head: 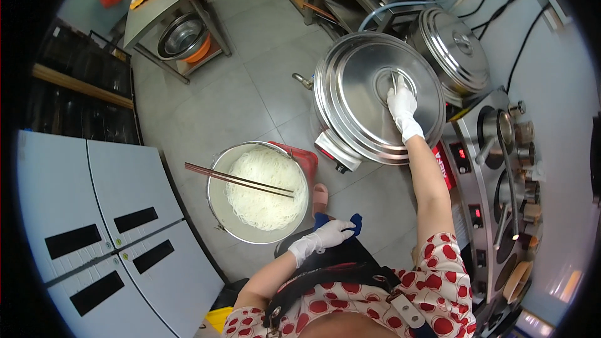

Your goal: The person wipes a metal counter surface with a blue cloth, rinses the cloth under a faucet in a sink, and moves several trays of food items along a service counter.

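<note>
My right hand [404, 105], in a white glove, grips the handle [394, 83] at the centre of a large round stainless steel lid [357, 98]. The lid rests on a big electric cooking pot [335, 152] with a control box on its side. My left hand [331, 235], also gloved, is held low in front of my body with a blue cloth [357, 224] in its fingers. To the left of the pot stands a metal bucket [218, 197] of cooked white rice noodles [265, 188]. A pair of long brown chopsticks [239, 180] lies across the noodles and over the bucket's rim.
A red plastic stool or crate [305, 162] is beside the bucket. Behind the large pot is another lidded pot [450, 51]. Burners with small saucepans [493, 126] line the right wall. A white refrigerator [145, 183] stands left, and a steel table [159, 16] with eggs is at the back.
</note>
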`<state>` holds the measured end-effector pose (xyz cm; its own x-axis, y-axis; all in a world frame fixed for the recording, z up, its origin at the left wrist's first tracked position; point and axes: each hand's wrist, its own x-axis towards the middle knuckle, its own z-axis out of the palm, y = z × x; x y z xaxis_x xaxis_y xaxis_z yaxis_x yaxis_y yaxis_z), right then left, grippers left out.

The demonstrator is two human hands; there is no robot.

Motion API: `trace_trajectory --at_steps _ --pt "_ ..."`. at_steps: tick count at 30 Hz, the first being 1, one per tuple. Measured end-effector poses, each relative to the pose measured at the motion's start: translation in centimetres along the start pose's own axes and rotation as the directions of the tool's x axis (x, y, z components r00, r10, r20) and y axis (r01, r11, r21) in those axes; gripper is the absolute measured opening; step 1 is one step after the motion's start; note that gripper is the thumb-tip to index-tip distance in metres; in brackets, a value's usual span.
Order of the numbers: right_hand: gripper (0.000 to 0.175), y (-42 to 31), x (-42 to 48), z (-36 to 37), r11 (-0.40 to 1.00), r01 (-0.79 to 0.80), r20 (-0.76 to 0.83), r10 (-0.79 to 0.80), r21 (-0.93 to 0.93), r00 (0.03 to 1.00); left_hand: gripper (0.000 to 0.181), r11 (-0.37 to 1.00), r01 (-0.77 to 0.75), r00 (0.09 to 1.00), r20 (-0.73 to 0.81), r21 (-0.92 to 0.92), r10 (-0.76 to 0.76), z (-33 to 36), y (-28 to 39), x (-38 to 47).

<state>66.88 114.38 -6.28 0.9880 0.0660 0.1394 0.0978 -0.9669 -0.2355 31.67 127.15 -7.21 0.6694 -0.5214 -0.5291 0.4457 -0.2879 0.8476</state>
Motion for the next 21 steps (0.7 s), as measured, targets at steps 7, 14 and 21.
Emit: trace_trajectory --at_steps 7,14,21 --pt "0.052 -1.1 -2.1 -0.6 0.993 -0.115 0.117 0.116 -0.017 0.986 0.038 0.982 0.085 0.996 0.055 -0.167 -0.077 0.9 -3.2 -3.8" --pt "0.056 0.9 -3.9 -0.9 1.000 -0.021 -0.076 0.021 -0.002 0.997 0.039 0.978 0.172 0.985 0.022 -0.114 -0.170 1.1 -3.3 -9.1" --pt "0.014 -3.7 -19.2 -2.0 0.852 0.238 -0.513 0.040 0.466 0.858 0.034 0.995 -0.003 0.992 -0.123 -0.102 -0.010 1.5 -9.4 -13.0"
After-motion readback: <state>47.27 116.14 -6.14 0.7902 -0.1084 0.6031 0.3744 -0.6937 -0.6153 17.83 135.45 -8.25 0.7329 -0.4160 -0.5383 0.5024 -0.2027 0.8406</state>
